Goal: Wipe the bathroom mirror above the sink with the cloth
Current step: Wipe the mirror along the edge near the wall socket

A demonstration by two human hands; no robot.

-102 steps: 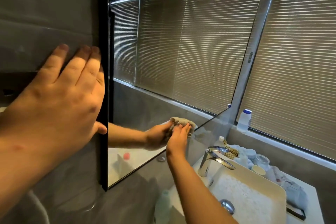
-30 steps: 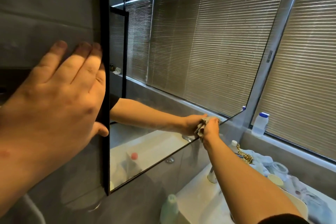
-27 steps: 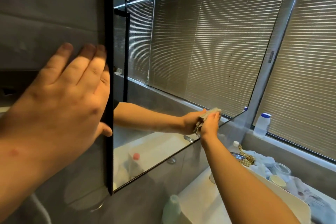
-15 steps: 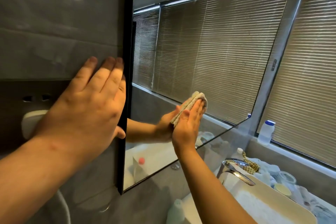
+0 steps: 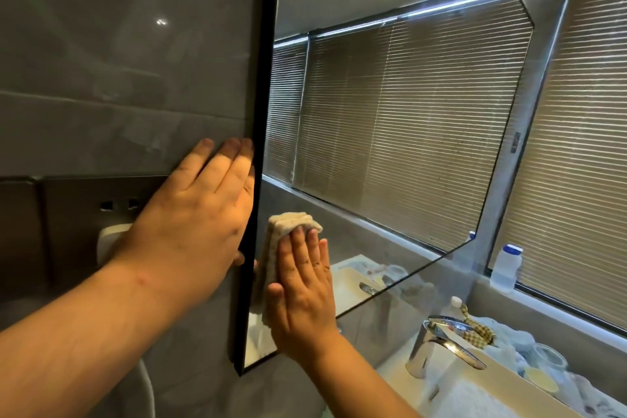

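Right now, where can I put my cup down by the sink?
It's crowded: behind the faucet, the counter holds a checkered cloth, jars and bundles. The window ledge right of the white bottle looks bare. The sink basin is empty, though that's for water.

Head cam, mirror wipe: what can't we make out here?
- Cloth: lower part hidden under the right hand.
- Mirror: top cut off by the frame edge; streaks unreadable behind the reflected blinds.
- Left hand: thumb hidden behind the mirror's black edge.
- Sink: basin cropped at the bottom edge.
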